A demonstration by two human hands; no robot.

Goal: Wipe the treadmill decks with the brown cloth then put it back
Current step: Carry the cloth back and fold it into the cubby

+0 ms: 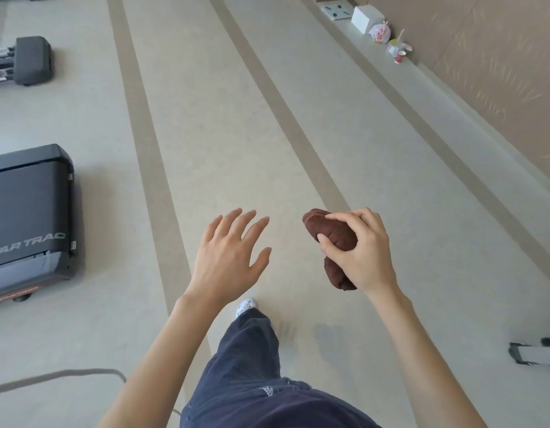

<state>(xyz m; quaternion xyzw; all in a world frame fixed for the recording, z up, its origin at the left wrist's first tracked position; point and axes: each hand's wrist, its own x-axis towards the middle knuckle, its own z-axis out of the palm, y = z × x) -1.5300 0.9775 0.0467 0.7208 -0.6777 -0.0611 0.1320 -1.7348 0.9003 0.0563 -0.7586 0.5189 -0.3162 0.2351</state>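
Observation:
My right hand (361, 251) grips a bunched brown cloth (329, 231) in the air above the pale floor; both ends of the cloth stick out of my fist. Held out beside it, my left hand (229, 257) has its fingers spread and holds nothing. The rear end of a black treadmill deck (26, 211) lies at the left edge, well away from both hands. A second black treadmill end (32, 60) shows at the far left.
A ledge along the brown wall at the right carries a white box (366, 18), a plastic bag (380, 32) and a red cup (399, 57). A grey cable (66, 373) lies on the floor at lower left. A machine foot (536, 355) sticks in at lower right.

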